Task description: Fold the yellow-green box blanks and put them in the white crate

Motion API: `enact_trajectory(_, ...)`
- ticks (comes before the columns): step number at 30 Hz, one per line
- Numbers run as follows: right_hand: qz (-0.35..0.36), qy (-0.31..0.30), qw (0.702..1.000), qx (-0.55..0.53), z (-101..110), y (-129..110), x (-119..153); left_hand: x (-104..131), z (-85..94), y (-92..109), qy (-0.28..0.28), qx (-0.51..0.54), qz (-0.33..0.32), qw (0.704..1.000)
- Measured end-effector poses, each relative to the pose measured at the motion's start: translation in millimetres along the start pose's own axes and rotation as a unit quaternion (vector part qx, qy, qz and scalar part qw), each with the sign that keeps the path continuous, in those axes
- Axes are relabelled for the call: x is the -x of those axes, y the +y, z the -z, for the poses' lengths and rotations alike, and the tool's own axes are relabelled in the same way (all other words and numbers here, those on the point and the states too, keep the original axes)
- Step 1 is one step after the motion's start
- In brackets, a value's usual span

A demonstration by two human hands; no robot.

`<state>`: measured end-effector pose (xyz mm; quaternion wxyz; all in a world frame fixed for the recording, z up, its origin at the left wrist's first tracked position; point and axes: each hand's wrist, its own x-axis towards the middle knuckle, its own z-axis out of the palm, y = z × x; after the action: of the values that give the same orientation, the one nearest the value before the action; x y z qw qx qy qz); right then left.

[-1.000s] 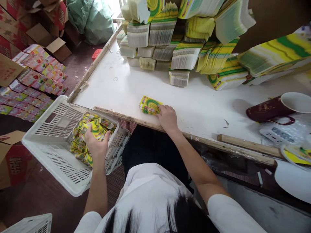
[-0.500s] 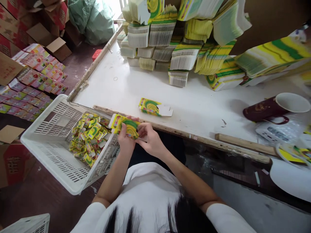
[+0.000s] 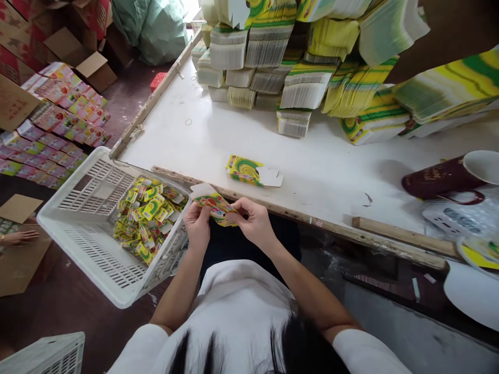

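Yellow carton [image 3: 217, 204] seen here — two o'clock from left hand [image 3: 197, 227], ten o'clock from right hand [image 3: 255, 223] — both pinching it, thumbs pressed close.

My left hand [image 3: 197, 228] is in a firm grip, thumb laid over the top and pointing inward, fingers mostly tucked out of sight! Just beside it, my right hand [image 3: 255, 223]: thumb and forefinger curved toward each other in a pinch, turned to face the left. A narrow gap separates the two, both out in front of my torso [image 3: 245, 291]. Behind them, my left forearm [image 3: 175, 291] slants forward and inward, my right forearm [image 3: 307, 278] angles in from the other side, and both elbows are bent, wider apart than the hands.
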<state>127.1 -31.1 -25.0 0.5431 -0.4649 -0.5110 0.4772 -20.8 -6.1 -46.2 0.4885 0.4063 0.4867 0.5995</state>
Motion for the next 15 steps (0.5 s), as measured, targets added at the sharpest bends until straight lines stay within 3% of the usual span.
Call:
enact_trajectory(4,0.113,0.058,0.982,0.140,18,-2,-3,-11,23.4,22,-0.093,-0.046,-0.020,0.994)
enact_trajectory(7,0.231,0.061,0.929,0.284,31,-4,-5,-19,38.1,54,-0.196,-0.114,-0.060,0.972)
enact_trajectory(11,0.333,-0.059,0.884,0.322,27,-9,-1,-13,29.4,75,-0.344,-0.335,-0.050,0.876)
enact_trajectory(13,0.337,-0.040,0.896,0.286,20,-11,4,-6,17.7,70,-0.347,-0.397,-0.032,0.849)
enact_trajectory(15,0.286,0.056,0.933,0.214,16,-11,8,0,9.6,60,-0.299,-0.438,-0.044,0.847)
